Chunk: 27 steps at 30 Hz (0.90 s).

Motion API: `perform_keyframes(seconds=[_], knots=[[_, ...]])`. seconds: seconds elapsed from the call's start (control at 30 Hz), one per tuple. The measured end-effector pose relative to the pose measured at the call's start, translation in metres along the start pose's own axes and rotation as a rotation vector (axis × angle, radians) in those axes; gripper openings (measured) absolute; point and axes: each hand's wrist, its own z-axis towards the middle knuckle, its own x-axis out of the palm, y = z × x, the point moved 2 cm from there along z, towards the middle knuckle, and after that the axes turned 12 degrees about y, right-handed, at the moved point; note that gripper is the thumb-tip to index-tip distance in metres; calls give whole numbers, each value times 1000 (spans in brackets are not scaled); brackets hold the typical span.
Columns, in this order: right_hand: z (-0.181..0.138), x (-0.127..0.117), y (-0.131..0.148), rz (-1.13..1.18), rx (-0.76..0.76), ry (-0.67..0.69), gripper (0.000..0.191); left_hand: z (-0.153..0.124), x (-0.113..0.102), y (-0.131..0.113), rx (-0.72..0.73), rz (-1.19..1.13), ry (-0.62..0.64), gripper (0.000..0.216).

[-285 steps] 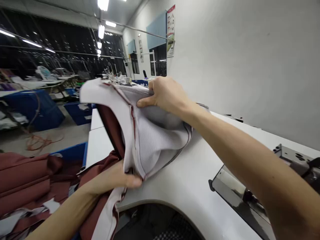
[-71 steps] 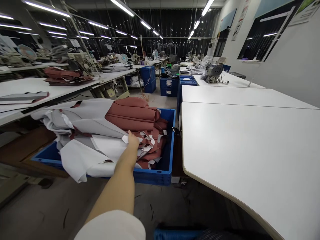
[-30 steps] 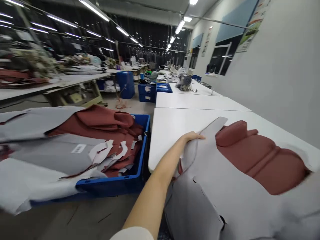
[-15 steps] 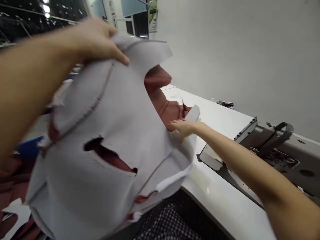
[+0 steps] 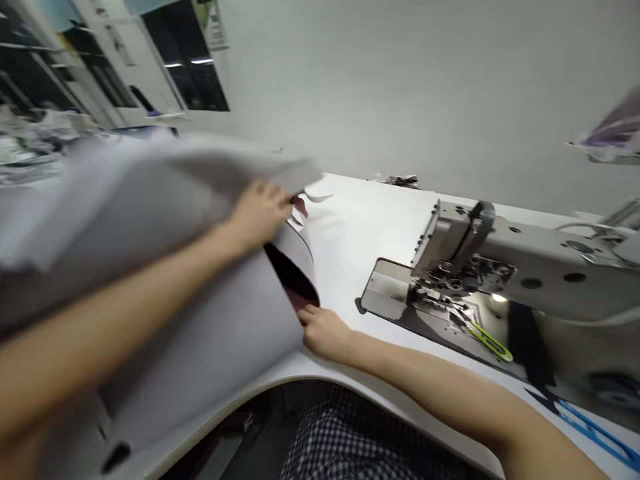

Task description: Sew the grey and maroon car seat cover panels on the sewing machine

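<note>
A large seat cover point(image 5: 215, 360), grey backing outward and red-brown on its other face, lies folded and blurred over the left of the white table. My left hand point(image 5: 260, 213) grips its upper layer near the right end, fingers closed and a little smeared by motion. My right hand point(image 5: 325, 333) has its fingers curled round the cover's lower right edge. Between the two hands the edge gapes in a dark opening, with a bit of red-brown showing inside. The cover's far left part reaches past the left arm and is blurred.
To the right stands a sewing machine point(image 5: 465, 253) on the white table point(image 5: 355, 220). Green thread snips point(image 5: 490, 342) lie by its needle area, blue-handled scissors point(image 5: 597, 433) at the front right. Dark scraps point(image 5: 403, 181) sit against the wall. The table's front edge curves inward before my lap.
The seat cover has come down from being held up before me onto the table, toward the left. My left hand moved down and right; my right hand moved lower and left.
</note>
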Motion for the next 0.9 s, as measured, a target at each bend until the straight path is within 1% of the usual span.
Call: perform_keyframes(seconds=[0.07, 0.1, 0.13, 0.17, 0.2, 0.23, 0.27, 0.3, 0.33, 0.37, 0.4, 0.43, 0.47, 0.53, 0.57, 0.6, 0.63, 0.67, 0.73, 0.8, 0.9], knots=[[-24, 35, 3, -1, 13, -29, 25, 9, 28, -36, 73, 18, 30, 16], [-33, 45, 4, -3, 30, -48, 29, 10, 38, -50, 90, 17, 22, 15], [-42, 53, 6, -5, 50, -62, 33, 7, 44, -62, 88, 13, -4, 19], [-50, 58, 8, -9, 67, -80, 36, 1, 47, -72, 87, -2, -50, 24], [-57, 62, 11, -12, 74, -106, 38, -8, 47, -80, 121, -32, -97, 29], [-64, 65, 14, -12, 77, -137, 39, -21, 45, -88, 198, -67, -119, 31], [-69, 66, 17, -8, 83, -172, 39, -35, 44, -96, 335, -111, -107, 32], [-74, 67, 20, -2, 84, -207, 39, -49, 43, -106, 535, -144, -28, 30], [-77, 68, 22, 6, 87, -231, 38, -62, 44, -114, 705, -144, 112, 27], [-80, 68, 24, 14, 95, -238, 37, -71, 45, -120, 764, -119, 227, 26], [-81, 67, 25, 20, 106, -230, 36, -75, 45, -124, 757, -87, 299, 25], [-82, 66, 25, 24, 115, -213, 36, -71, 45, -126, 689, -57, 315, 25], [-81, 64, 25, 32, 122, -192, 37, -61, 44, -126, 587, -34, 282, 25], [-79, 61, 23, 75, 133, -133, 38, -28, 43, -124, 386, -63, 120, 28], [-78, 59, 22, 109, 132, -103, 39, -8, 43, -125, 324, -126, 21, 34], [-77, 58, 20, 143, 130, -75, 39, 13, 46, -129, 305, -201, -53, 41], [-76, 56, 19, 170, 126, -53, 40, 32, 51, -135, 330, -265, -89, 46], [-75, 55, 17, 187, 119, -41, 39, 50, 59, -144, 392, -307, -80, 47], [-77, 53, 17, 192, 115, -38, 39, 74, 80, -166, 511, -327, -6, 40], [-82, 56, 21, 173, 132, -58, 39, 82, 99, -187, 552, -336, 31, 38], [-92, 70, 38, 116, 172, -147, 39, 70, 115, -209, 508, -369, -6, 45]])
